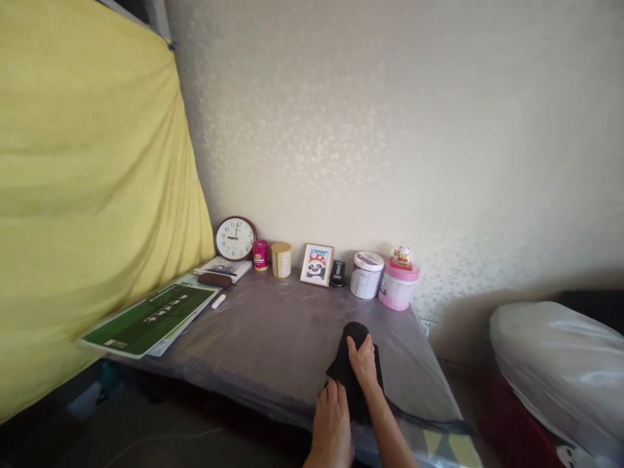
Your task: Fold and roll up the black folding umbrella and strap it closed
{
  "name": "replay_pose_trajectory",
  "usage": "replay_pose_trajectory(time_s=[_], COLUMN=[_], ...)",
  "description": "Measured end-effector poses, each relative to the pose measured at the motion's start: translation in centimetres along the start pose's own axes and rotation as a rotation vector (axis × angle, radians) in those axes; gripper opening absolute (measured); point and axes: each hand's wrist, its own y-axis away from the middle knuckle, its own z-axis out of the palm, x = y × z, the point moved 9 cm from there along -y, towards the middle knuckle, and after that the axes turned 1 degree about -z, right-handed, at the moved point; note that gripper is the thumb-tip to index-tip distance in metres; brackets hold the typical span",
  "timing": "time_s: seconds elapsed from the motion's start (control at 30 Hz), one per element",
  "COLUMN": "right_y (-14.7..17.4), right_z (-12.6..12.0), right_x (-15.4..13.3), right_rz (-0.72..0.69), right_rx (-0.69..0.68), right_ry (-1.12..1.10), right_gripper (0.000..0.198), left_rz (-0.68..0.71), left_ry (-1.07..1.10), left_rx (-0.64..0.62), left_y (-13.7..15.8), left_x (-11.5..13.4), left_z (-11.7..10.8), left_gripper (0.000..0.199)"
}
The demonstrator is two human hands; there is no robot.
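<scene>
A piece of black cloth [351, 333] lies bunched and partly folded near the front edge of the table, to the right of its middle. Its exact kind does not show. My right hand [363, 361] is closed on the upper part, thumb on the left and fingers over the right side. Lower down, my left hand [332, 416] pinches the cloth's lower left edge, fingers bent over it. Part of the cloth is hidden under my right hand and forearm.
Along the wall stand a clock [236, 238], a pink can [260, 255], a yellow-lidded jar [281, 260], a framed panda picture [316, 264], a black device [338, 273], a white tub [366, 275] and a pink tub [398, 286] with a figurine. A green booklet [156, 317] lies left.
</scene>
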Motion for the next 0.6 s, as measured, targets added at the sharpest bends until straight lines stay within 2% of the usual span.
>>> replay_pose_trajectory(time_s=[0.2, 0.33, 0.4, 0.47, 0.53, 0.57, 0.6], right_y=[0.9, 1.1, 1.2, 1.1, 1.1, 1.0, 1.0], right_z=[0.7, 0.9, 1.0, 1.1, 1.3, 1.4, 1.4], right_x=[-1.2, -1.5, -1.4, -1.3, -1.1, -1.0, -1.0], right_rz=[0.002, 0.001, 0.007, 0.002, -0.004, -0.007, -0.011], right_rx=[-0.091, -0.13, -0.125, -0.111, -0.109, -0.109, -0.107], right_ry=[0.17, 0.219, 0.212, 0.212, 0.225, 0.231, 0.231], right_gripper=[0.076, 0.074, 0.073, 0.073, 0.073, 0.073, 0.073], left_rz=[-0.025, 0.053, 0.123, 0.163, 0.069, 0.016, -0.057], left_ry=[0.004, 0.114, 0.234, 0.437, 0.652, 0.767, 0.91], left_rx=[-0.028, -0.075, -0.082, 0.007, 0.034, 0.009, -0.084], left_y=[0.2, 0.1, 0.4, 1.1, 1.8, 2.3, 2.7], left_x=[0.3, -0.5, -1.1, -2.2, -4.3, -5.1, -5.7], left_z=[-0.6, 0.4, 0.7, -0.1, -0.5, -0.3, 0.4], left_gripper=[0.065, 0.074, 0.076, 0.081, 0.076, 0.068, 0.054])
